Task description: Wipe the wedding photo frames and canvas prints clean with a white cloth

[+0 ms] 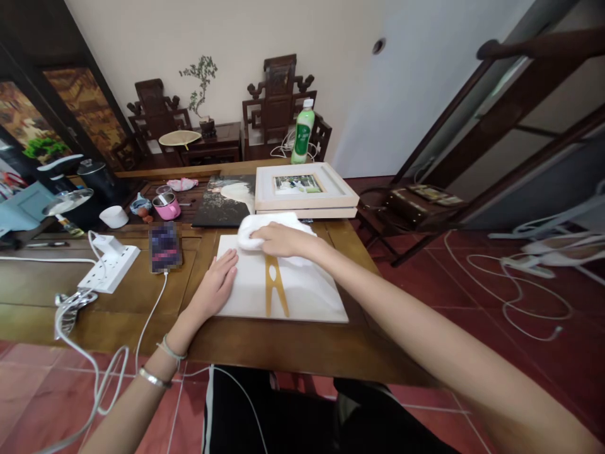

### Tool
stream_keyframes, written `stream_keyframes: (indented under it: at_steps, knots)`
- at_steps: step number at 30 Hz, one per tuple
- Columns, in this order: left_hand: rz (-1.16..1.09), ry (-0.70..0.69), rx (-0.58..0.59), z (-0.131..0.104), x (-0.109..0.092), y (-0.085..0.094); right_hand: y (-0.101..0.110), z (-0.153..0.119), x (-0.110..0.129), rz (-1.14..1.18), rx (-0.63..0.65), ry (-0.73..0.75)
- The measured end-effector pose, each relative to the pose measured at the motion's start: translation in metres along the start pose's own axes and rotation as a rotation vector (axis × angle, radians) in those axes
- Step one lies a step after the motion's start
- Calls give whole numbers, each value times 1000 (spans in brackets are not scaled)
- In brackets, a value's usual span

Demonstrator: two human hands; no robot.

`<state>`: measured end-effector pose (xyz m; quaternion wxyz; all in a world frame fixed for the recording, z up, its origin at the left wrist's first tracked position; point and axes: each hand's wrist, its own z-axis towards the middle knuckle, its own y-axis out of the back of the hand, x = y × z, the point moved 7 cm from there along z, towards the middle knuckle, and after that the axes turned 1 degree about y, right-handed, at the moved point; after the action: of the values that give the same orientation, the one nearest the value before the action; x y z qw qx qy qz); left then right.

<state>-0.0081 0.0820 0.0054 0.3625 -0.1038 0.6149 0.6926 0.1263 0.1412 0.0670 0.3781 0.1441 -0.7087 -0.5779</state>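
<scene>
A white board [246,293] lies flat near the table's front edge, with a yellow-brown shape [276,287] on it like a long-legged letter A; the shape's top is covered. My left hand [218,280] rests open on the board's left edge, fingers stretched out. Toward the board's far side, my right hand [278,239] presses down on a bunched white cloth [250,232], gripping it with curled fingers. The cloth hides the board's far part.
Behind the board are stacked pale picture frames [307,202], a dark picture [217,202] and a green bottle [303,133]. To the left lie a phone [165,247], a white power strip [109,270] and a pink cup [167,208]. White cables [94,359] hang over the front edge.
</scene>
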Motion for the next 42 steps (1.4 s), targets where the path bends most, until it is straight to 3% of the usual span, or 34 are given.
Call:
stream_keyframes:
  at_steps: [5, 9, 12, 15, 21, 23, 26, 31, 34, 38, 42]
  knots:
    - [4, 3, -1, -1, 0, -1, 12, -50, -60, -44, -58, -157]
    - [-4, 12, -9, -1, 0, 0, -2, -85, -75, -64, -98, -214]
    - [-12, 20, -16, -1, 2, 0, -17, -114, -60, -35, -98, -162]
    - [-12, 18, -21, 0, 2, 0, -27, -150, -32, 26, -17, -146]
    - [3, 25, -6, 0, 0, 0, -28, -205, 33, 120, 179, -66]
    - [3, 26, -6, 0, 0, 0, -26, -206, 35, 119, 151, -64]
    - [1, 28, -7, 0, 0, 0, -26, -190, 13, 72, 76, -116]
    - [-2, 24, -11, 0, 2, 0, -20, -133, -38, 41, -47, -105]
    - [-10, 20, -15, 0, 3, 0, -14, -100, -56, 0, -81, -84]
    - [-13, 23, -12, -1, 4, 0, -11, -77, -60, -47, -109, -36]
    - [-14, 23, -15, 0, 3, 1, -14, -88, -45, -78, -133, -11]
